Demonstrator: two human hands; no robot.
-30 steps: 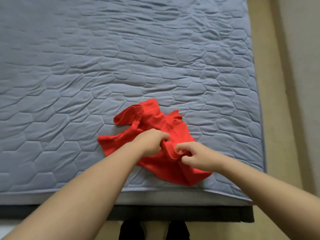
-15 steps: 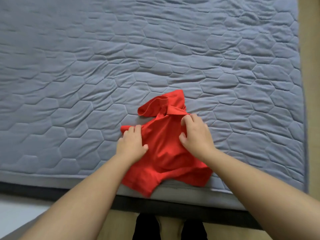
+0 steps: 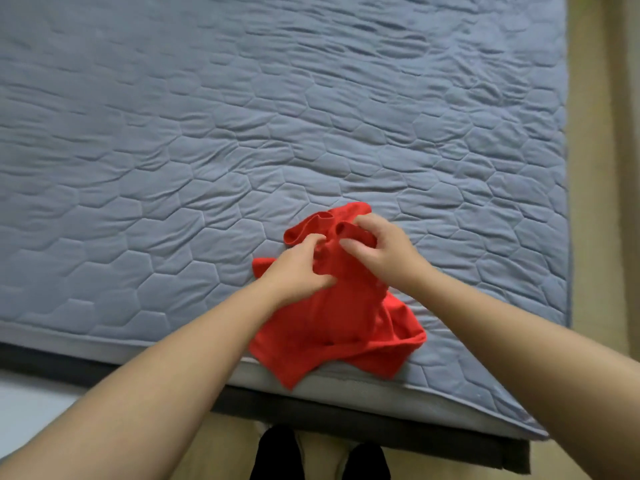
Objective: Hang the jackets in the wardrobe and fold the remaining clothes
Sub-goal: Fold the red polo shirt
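A crumpled red garment point(image 3: 343, 323) lies near the front edge of a grey quilted bed point(image 3: 207, 150), one corner hanging over the edge. My left hand point(image 3: 298, 268) sits on the garment's upper left part, fingers curled into the cloth near the collar. My right hand point(image 3: 377, 251) grips the bunched upper edge of the garment, fingers curled round a fold. The two hands are close together at the garment's far end. Part of the cloth is hidden under both hands.
The bed's dark frame point(image 3: 381, 431) runs along the front. A beige floor strip point(image 3: 595, 168) lies to the right of the bed. My dark shoes point(image 3: 277, 455) stand on the floor just below the bed edge.
Both hands moved from the garment's sides up to its far end and now bunch the cloth there. The garment's top part is more gathered than before.
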